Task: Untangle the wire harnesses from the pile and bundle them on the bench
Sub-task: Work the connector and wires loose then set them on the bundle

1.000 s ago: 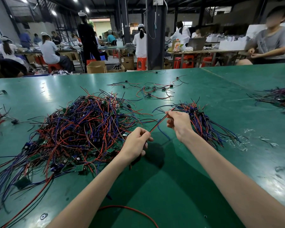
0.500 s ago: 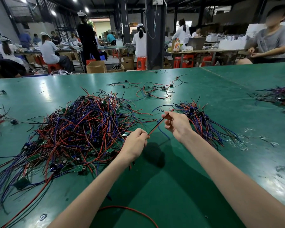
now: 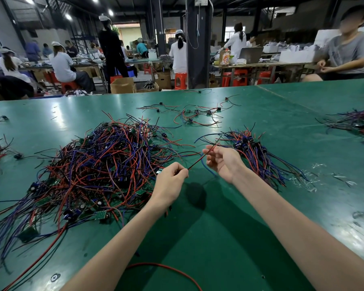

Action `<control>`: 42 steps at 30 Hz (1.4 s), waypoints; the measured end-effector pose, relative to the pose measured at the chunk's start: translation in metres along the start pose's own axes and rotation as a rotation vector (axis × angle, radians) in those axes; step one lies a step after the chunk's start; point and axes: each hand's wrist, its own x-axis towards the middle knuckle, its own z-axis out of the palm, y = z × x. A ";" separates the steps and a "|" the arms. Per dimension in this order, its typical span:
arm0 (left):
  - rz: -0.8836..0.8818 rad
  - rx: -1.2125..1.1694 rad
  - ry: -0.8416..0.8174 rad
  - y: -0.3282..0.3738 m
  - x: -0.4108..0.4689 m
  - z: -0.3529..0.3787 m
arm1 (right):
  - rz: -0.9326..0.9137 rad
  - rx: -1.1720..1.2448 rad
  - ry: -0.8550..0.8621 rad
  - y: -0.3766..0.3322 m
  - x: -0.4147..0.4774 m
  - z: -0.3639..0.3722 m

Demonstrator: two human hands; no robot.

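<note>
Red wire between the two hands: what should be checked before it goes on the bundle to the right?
1. Left hand grip on the red wire: ok, fingertips pinch its near end.
2. Right hand grip: ok, fingers curl round the far end.
3. Wire straight between the hands: ok.
4. Wire free of the pile: cannot tell, the left hand hides where it runs on.
5. Bundle close by: ok, it lies on the bench just beyond the right hand.
</note>
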 end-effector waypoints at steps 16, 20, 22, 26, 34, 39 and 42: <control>-0.067 -0.081 -0.028 0.002 -0.001 -0.002 | -0.126 -0.113 -0.157 -0.008 -0.005 -0.008; -0.062 -0.058 -0.035 0.002 -0.001 -0.002 | -0.137 -0.195 -0.199 -0.007 -0.005 -0.008; -0.051 -0.047 -0.033 0.002 -0.001 -0.002 | -0.163 -0.268 -0.202 -0.007 -0.004 -0.008; -0.045 -0.035 -0.042 0.002 -0.001 -0.003 | -0.187 -0.396 -0.187 -0.010 -0.005 -0.010; -0.013 -0.028 -0.057 0.005 -0.003 -0.005 | 0.015 -0.092 -0.199 -0.012 -0.005 -0.014; -0.015 -0.043 -0.069 0.006 -0.003 -0.004 | -0.067 -0.085 -0.123 -0.011 0.002 -0.019; -0.011 -0.035 -0.092 0.006 -0.004 -0.002 | -0.188 -0.228 0.023 -0.005 0.010 -0.023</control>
